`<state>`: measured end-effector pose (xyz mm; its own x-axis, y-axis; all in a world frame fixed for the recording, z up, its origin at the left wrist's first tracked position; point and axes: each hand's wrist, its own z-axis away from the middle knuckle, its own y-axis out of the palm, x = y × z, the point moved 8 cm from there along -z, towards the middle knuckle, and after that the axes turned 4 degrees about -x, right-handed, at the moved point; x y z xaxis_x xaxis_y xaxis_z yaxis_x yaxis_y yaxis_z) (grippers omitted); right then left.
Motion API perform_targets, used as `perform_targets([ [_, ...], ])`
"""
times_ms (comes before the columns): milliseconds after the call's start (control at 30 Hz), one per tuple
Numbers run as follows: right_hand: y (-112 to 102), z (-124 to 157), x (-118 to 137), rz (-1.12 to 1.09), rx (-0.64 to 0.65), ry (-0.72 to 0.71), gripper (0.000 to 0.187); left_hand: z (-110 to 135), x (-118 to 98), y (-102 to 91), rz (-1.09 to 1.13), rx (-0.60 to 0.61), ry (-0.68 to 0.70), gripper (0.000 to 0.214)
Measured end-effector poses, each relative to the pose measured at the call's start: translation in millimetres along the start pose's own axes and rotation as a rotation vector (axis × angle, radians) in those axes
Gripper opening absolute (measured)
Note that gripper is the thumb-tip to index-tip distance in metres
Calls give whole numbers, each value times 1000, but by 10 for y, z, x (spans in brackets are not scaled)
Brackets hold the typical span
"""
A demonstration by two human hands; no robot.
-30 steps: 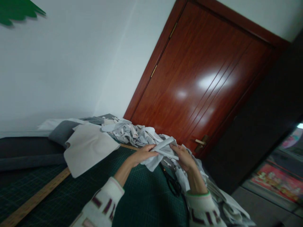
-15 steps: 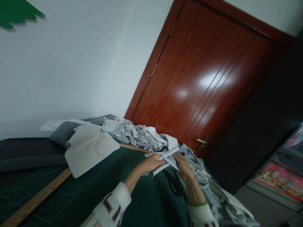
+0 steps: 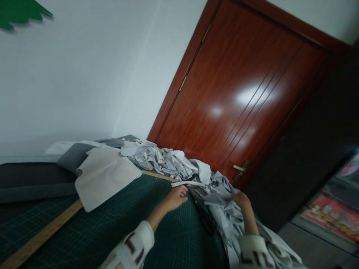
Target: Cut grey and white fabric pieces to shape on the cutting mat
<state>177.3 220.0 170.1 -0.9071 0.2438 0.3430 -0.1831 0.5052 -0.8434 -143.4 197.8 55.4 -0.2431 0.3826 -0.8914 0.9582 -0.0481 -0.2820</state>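
Observation:
My left hand [image 3: 176, 198] hovers above the green cutting mat [image 3: 168, 231], its fingers loosely curled and thumb apart, with nothing visible in it. Just beyond its fingertips lies a narrow white fabric strip [image 3: 190, 183]. On the right, my right hand [image 3: 242, 201] is over the heap of grey and white fabric scraps [image 3: 224, 209]; its fingers are blurred among the cloth, so I cannot tell whether they grip any. Between the hands, black-handled scissors [image 3: 206, 220] rest on the mat beside the heap.
A large off-white fabric piece [image 3: 108, 179] lies at left, partly over a wooden ruler [image 3: 45, 235]. Another wooden strip [image 3: 157, 175] lies by the far scraps [image 3: 168, 162]. Behind stand a dark grey cushion-like block [image 3: 36, 183], the wall and a brown door [image 3: 224, 112].
The hands have parted. My right hand has moved right over the scrap heap, and the bundle of strips held between both hands is gone from my left hand.

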Motion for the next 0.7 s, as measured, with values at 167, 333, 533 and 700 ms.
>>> perform_targets([
  [167, 56, -211, 509, 32, 46, -172, 23, -35, 236, -54, -48, -133, -60, 34],
  [333, 582, -332, 1610, 8, 162, -496, 26, -19, 372, -108, -71, -214, -106, 33],
  [533, 1495, -278, 2312, 98, 225, -621, 42, 60, 403, -188, -121, -266, -131, 30],
  [700, 2043, -282, 2308, 187, 243, -561, 38, 72, 417, -172, -181, -280, -132, 39],
])
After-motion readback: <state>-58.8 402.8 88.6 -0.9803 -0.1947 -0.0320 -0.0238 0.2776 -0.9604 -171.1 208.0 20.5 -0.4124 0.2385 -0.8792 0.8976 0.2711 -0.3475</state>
